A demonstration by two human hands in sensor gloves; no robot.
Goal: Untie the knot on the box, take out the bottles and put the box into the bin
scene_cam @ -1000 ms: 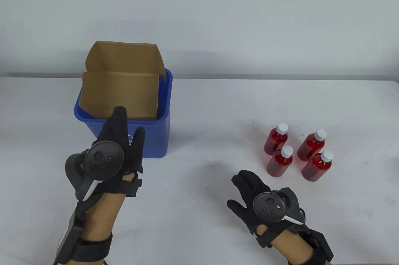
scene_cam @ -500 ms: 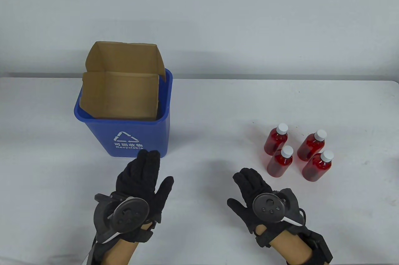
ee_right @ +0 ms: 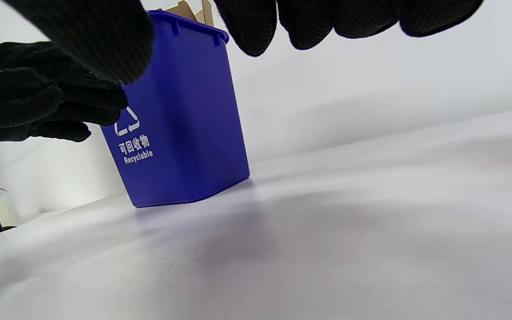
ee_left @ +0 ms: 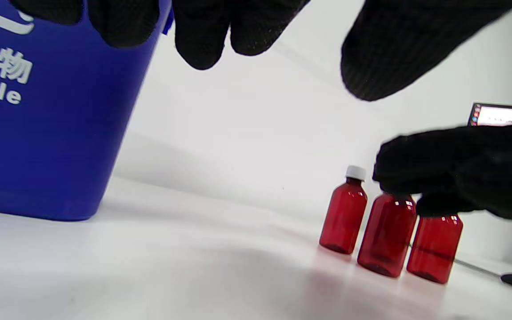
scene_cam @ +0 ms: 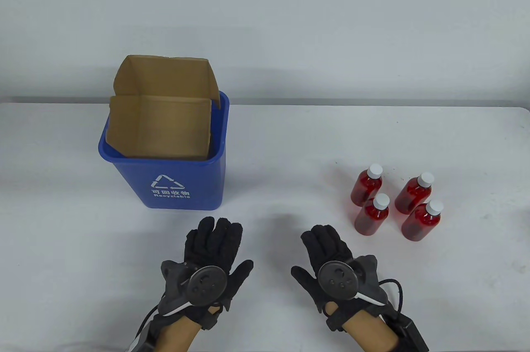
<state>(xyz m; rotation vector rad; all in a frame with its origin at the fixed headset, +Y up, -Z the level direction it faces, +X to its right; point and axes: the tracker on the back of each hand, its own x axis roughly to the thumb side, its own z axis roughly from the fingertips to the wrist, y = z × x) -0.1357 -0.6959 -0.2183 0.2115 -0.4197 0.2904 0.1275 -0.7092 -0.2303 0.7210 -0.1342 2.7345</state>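
Fingers straight on left hand [scene_cam: 211, 261] and right hand [scene_cam: 331, 265], holding nothing. Box [scene_cam: 159, 120] standing in bin [scene_cam: 182, 186]. 4 bottles [scene_cam: 395, 203] on table [scene_cam: 290, 153]. Probably light, bendy cardboard; best gripped by side walls.

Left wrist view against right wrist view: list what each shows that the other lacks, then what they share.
Only the left wrist view shows three red bottles standing whole, one with its white cap visible, and a lit screen behind. Only the right wrist view shows the bin's rim with cardboard box flaps poking above it. Both show the blue bin, the white table and both gloved hands.
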